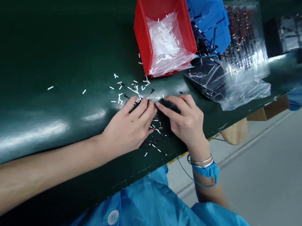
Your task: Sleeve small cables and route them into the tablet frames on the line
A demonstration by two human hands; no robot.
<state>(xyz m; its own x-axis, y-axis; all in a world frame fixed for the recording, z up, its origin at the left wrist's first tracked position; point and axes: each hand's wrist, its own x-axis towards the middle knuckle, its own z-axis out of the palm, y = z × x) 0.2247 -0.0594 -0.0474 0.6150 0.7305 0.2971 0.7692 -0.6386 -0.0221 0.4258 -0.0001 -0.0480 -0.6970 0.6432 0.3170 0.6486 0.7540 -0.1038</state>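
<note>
My left hand (pixel 131 127) is palm down over the bench, its fingers bent and close together on a short black cable (pixel 128 97), most of which they hide. My right hand (pixel 186 119) meets those fingertips from the right, its fingers bent and the index tip down at the same spot. Whatever is between the right fingers is too small to make out. Short thin cables with white sleeves (pixel 157 129) lie under and beside my left hand. Around the fingertips are scattered small white tube pieces (pixel 119 99).
Behind my hands stands a red bin (pixel 142 29) with a plastic bag of white pieces (pixel 165 39). Right of it are a blue bin (pixel 224 28) of black cables, a clear tray (pixel 257 42) and a plastic bag (pixel 231 86). A blue wrist strap (pixel 211 171) with a cord circles my right wrist.
</note>
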